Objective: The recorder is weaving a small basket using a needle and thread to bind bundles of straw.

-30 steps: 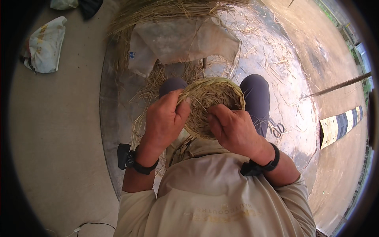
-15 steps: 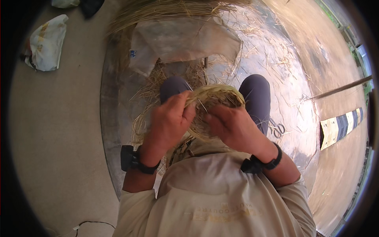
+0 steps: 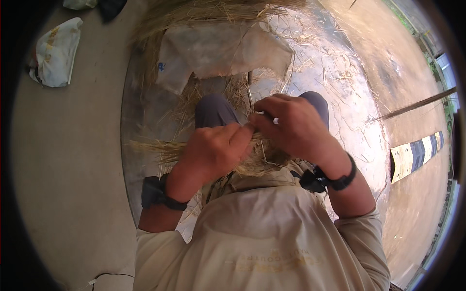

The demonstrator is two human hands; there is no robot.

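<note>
My left hand (image 3: 216, 150) is closed at the straw basket (image 3: 264, 153) in my lap, mostly hidden by both hands. Loose straw ends (image 3: 158, 148) stick out leftward from under it. My right hand (image 3: 289, 121) is bent over the basket's far side, fingers curled beside my left fingertips; what they grip is hidden. A small white spot shows between its fingers, too blurred to name. Both hands are slightly smeared by motion.
Beyond my knees lie straw stalks (image 3: 213, 9) and a translucent plastic sheet (image 3: 223, 48). A white bag (image 3: 58, 53) lies left. Right are a thin pole (image 3: 417, 104) and a black-and-pale striped strip (image 3: 415, 157). A cable (image 3: 111, 274) runs at lower left.
My right hand has risen and reached forward, over my left fingertips. My left hand has dropped slightly. The basket's round opening is now largely covered, and straw ends now stick out leftward.
</note>
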